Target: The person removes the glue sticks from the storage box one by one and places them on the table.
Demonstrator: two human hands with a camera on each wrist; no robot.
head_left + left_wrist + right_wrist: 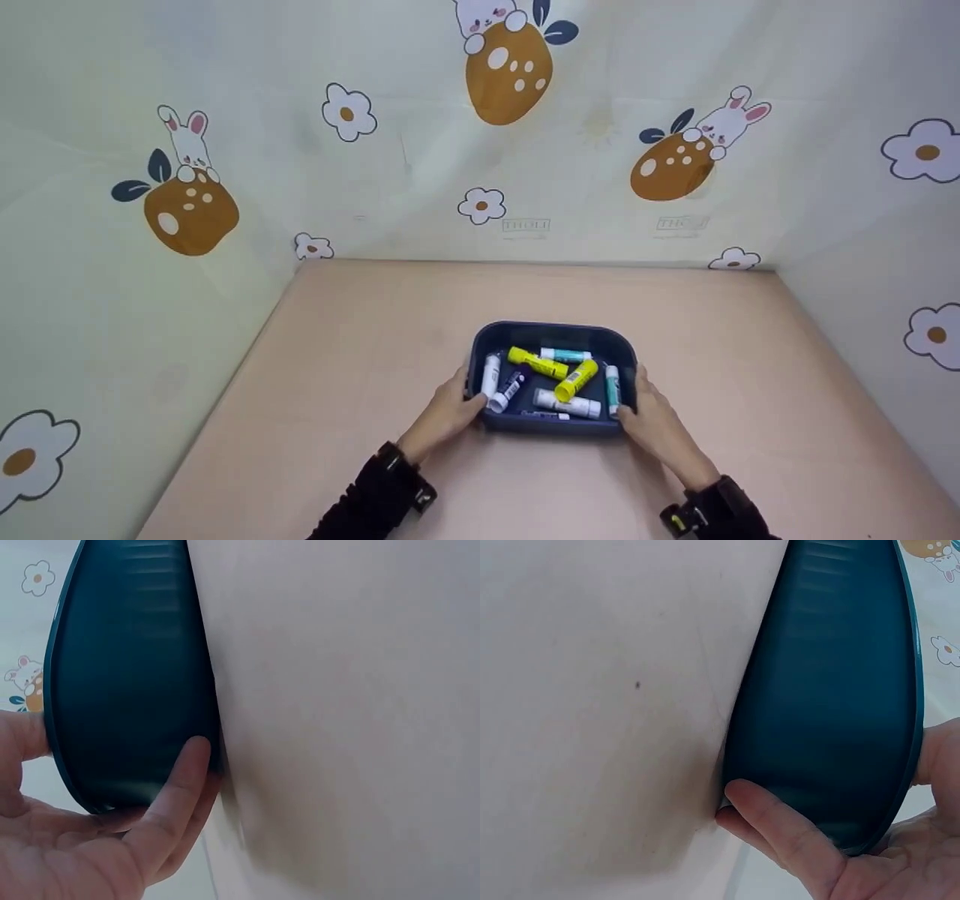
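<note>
A dark blue rectangular bin (555, 429) is held between both hands over the table. My left hand (446, 412) grips its left end, thumb at the rim and fingers (169, 814) against the outer wall and lower edge. The right hand (660, 424) grips the opposite end the same way, its fingers (780, 825) under the lower corner. Inside lie several glue sticks: a yellow glue stick (538, 363), a second yellow one (577, 380), teal-and-white ones (613, 390), white ones (568, 403) and purple ones (511, 388). Whether the bin touches the table cannot be told.
The pinkish-beige table (360, 337) extends around the bin on all sides. A pale wall covering (405, 172) printed with rabbits and flowers closes off the back, left and right. Both wrists wear dark straps; the left one (397, 480) lies near the table's front.
</note>
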